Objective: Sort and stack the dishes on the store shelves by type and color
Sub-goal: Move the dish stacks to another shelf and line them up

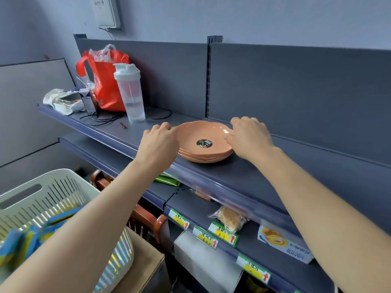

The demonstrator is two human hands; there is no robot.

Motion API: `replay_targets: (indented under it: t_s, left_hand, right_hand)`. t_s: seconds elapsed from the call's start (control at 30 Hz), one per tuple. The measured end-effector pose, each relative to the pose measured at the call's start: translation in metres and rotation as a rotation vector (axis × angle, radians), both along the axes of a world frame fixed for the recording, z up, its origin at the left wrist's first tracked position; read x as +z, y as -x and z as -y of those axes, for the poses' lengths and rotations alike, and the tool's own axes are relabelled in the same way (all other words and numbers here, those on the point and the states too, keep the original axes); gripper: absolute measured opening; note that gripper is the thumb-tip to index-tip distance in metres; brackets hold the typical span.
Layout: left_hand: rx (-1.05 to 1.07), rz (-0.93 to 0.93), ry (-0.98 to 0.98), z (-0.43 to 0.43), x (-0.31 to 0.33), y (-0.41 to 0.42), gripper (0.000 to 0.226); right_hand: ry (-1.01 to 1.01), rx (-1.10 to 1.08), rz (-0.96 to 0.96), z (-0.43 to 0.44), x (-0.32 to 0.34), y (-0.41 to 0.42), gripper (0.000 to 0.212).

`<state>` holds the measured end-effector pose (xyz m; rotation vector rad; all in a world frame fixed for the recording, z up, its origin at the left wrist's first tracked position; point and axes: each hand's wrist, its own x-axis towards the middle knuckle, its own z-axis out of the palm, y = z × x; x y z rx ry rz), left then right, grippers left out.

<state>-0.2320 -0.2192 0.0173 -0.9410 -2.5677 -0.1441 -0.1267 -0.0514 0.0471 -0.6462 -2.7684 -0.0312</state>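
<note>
Along a grey wall, dark metal shelving (296, 92) fills most of my feed, its upper shelf (243, 172) running from far left to near right above a lower shelf (211, 210). At bottom left I see a white slatted basket (42, 199) holding blue and yellow packs (21, 240). At the far left end of the upper shelf stands a red bag (108, 85), and just in front of it a clear shaker bottle (132, 96) stands upright with its white lid on. Nearer the middle of that shelf, close to its front edge, a stack of salmon-pink plates (203, 132) sits nested and level, well apart from the bottle. The person's two bare arms reach up to it. The left hand (160, 138) has its fingers curled round the stack's left rim, while the right hand (249, 136) pinches the right rim, thumb on the inner lip and fingers bent over the outer side. On the lower shelf I make out a white and yellow box (283, 244) at the right and a wrapped bread packet (230, 218) beside it. Green and yellow price tags (224, 234) with red arrows line that shelf's front edge. A round dark sticker (204, 143) marks the top plate's centre.
</note>
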Motion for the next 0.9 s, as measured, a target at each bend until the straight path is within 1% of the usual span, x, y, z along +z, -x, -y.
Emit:
replay_targets:
  t_s: [0.23, 0.37, 0.47, 0.53, 0.6, 0.63, 0.7, 0.77, 0.83, 0.9]
  left_hand:
    - [0.0, 0.209, 0.017, -0.024, -0.01, 0.05, 0.026]
    - [0.008, 0.356, 0.003, -0.033, -0.015, 0.074, 0.022]
    - [0.024, 0.488, -0.036, -0.039, -0.017, 0.087, 0.008]
    - [0.025, 0.565, -0.048, -0.04, -0.018, 0.094, 0.004]
    - [0.01, 0.634, -0.073, -0.042, -0.018, 0.099, 0.007]
    - [0.004, 0.665, -0.084, -0.043, -0.017, 0.1, 0.01]
    - [0.004, 0.711, -0.115, -0.043, -0.016, 0.102, 0.014]
    - [-0.014, 0.723, -0.161, -0.045, -0.016, 0.103, 0.02]
    - [-0.059, 0.708, -0.203, -0.048, -0.016, 0.105, 0.027]
    - [-0.105, 0.685, -0.236, -0.054, -0.013, 0.103, 0.028]
  right_hand:
    - [0.216, -0.158, 0.07, -0.025, -0.026, 0.038, 0.027]
    - [0.298, -0.239, 0.107, -0.031, -0.03, 0.056, 0.017]
    - [0.352, -0.295, 0.125, -0.032, -0.035, 0.067, 0.023]
    - [0.377, -0.321, 0.121, -0.033, -0.039, 0.072, 0.021]
    - [0.4, -0.363, 0.098, -0.033, -0.04, 0.075, 0.013]
    - [0.411, -0.384, 0.082, -0.033, -0.041, 0.077, 0.014]
    - [0.426, -0.409, 0.059, -0.033, -0.042, 0.078, 0.027]
    - [0.437, -0.42, 0.042, -0.033, -0.044, 0.076, 0.031]
    - [0.458, -0.444, 0.013, -0.034, -0.044, 0.07, 0.03]
    - [0.476, -0.483, -0.033, -0.035, -0.043, 0.061, 0.028]
